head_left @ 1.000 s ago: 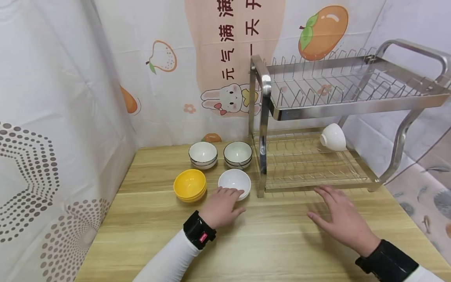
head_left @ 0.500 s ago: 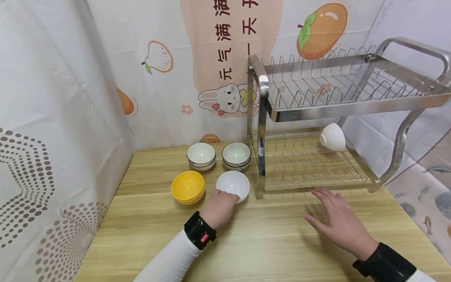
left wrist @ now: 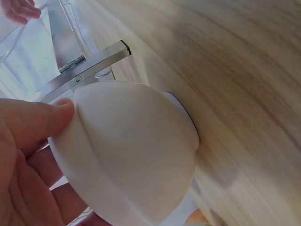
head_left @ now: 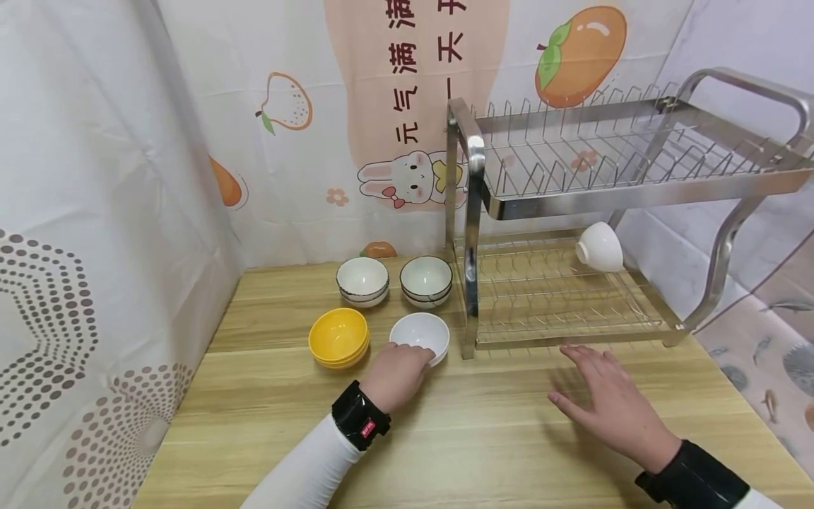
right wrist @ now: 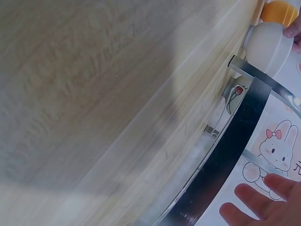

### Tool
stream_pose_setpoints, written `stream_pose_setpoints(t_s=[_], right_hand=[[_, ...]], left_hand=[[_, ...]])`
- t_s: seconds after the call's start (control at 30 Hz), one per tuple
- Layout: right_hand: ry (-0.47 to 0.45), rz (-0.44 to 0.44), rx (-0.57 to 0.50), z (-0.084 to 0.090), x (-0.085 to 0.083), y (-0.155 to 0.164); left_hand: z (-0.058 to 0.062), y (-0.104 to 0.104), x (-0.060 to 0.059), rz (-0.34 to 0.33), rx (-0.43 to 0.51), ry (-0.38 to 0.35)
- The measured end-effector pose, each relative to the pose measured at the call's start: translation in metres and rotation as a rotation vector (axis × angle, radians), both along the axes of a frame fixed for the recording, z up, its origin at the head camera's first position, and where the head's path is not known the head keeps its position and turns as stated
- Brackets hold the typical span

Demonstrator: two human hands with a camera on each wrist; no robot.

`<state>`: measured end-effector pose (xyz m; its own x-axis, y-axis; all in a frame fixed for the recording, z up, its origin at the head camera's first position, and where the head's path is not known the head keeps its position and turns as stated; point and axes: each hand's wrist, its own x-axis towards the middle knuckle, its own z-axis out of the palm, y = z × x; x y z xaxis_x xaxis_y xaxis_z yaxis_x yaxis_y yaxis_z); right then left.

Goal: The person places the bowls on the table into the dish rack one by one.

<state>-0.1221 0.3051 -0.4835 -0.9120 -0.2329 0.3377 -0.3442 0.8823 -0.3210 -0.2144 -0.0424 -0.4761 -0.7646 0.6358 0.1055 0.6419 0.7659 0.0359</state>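
My left hand (head_left: 396,375) grips the near rim of a white bowl (head_left: 418,329), fingers over the edge. In the left wrist view, the thumb presses the outside of this bowl (left wrist: 63,148), and a seam below the rim shows a second white bowl (left wrist: 141,146) nested around it. Two nested yellow bowls (head_left: 338,336) stand just left of the hand. My right hand (head_left: 613,406) hovers over the table in front of the rack, fingers extended and apart, holding nothing.
Behind stand two small stacks of dark-rimmed bowls, a left stack (head_left: 362,279) and a right stack (head_left: 426,278). A two-tier metal dish rack (head_left: 649,201) stands at the right, with a white bowl (head_left: 600,247) on its side on the lower tier. Curtains (head_left: 286,184) hang behind the wooden table (head_left: 267,424).
The left fingers, spread over the white bowl's near edge a second ago, have closed on its rim. The bowl's rim has shifted slightly. The right hand barely moved.
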Motion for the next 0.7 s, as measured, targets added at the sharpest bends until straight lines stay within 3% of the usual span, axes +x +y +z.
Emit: stream_pose_setpoints(t_s=[0.17,0.33,0.5,0.7], right_hand=[[0.013,0.007,0.008,-0.001,0.001,-0.002],[0.018,0.027,0.01,0.0,0.003,-0.004],[0.029,0.071,0.026,0.005,0.007,-0.01],[0.141,0.212,0.041,0.017,0.008,-0.022]], left_hand=[[0.003,-0.002,0.002,-0.01,0.024,0.029],[0.013,-0.005,0.009,-0.044,0.063,0.078],[0.022,-0.006,0.018,-0.17,0.043,0.141],[0.03,0.002,0.037,-0.373,0.025,0.197]])
